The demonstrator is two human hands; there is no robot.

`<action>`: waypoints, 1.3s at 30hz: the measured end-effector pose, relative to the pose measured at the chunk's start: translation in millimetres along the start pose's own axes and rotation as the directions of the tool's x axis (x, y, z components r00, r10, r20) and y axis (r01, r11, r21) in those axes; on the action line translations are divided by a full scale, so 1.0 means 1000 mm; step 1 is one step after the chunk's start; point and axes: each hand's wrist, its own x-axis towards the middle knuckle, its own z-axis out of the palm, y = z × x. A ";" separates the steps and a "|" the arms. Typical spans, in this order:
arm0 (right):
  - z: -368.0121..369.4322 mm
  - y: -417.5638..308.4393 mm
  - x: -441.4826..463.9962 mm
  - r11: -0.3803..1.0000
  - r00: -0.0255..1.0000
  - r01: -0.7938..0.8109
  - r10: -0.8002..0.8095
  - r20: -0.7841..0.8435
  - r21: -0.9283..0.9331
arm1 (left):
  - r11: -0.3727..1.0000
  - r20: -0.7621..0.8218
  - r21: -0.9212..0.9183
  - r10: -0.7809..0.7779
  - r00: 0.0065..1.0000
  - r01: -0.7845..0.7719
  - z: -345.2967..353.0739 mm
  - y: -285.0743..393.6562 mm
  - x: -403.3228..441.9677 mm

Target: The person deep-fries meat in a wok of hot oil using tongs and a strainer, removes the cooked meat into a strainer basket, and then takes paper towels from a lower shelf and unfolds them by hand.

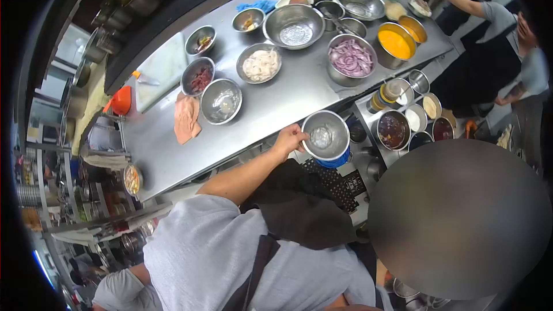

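My left hand [289,141] reaches out from a grey sleeve and pinches the near-left rim of a small steel mixing bowl [326,135]. The bowl is tilted so that its inside shows, with a shiny bottom and no food that I can make out. It hangs just off the front edge of the steel worktable [259,109]. Something blue [334,161] shows right under it. My right hand is not in view; a large blurred patch covers the lower right.
Along the table stand bowls of sliced red onion [352,57], pale strips [261,66] and dark red meat [199,79], plus a yellow liquid tub [396,44]. A pink cloth [186,118] lies left. Sauce pots [393,129] sit right. A co-worker's arm [464,3] reaches in.
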 end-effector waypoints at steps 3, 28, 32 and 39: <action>0.008 0.007 -0.014 0.998 0.989 0.056 -0.055 0.134 -0.004 | 0.986 -0.082 -0.168 0.005 0.997 -0.019 -0.014 0.006 0.010; 0.037 -0.063 -0.071 0.781 0.724 0.616 -0.614 0.315 0.104 | 1.000 0.312 -0.010 0.018 0.950 -0.016 0.020 0.022 -0.029; -0.007 -0.059 -0.126 0.906 0.892 0.423 -0.422 0.162 0.032 | 0.887 0.747 0.342 -0.056 0.663 -0.310 0.118 -0.009 0.005; -0.070 0.035 -0.257 1.000 0.999 0.001 -0.001 0.053 -0.012 | -0.191 0.562 -0.093 -0.820 0.107 -0.977 0.172 -0.155 0.127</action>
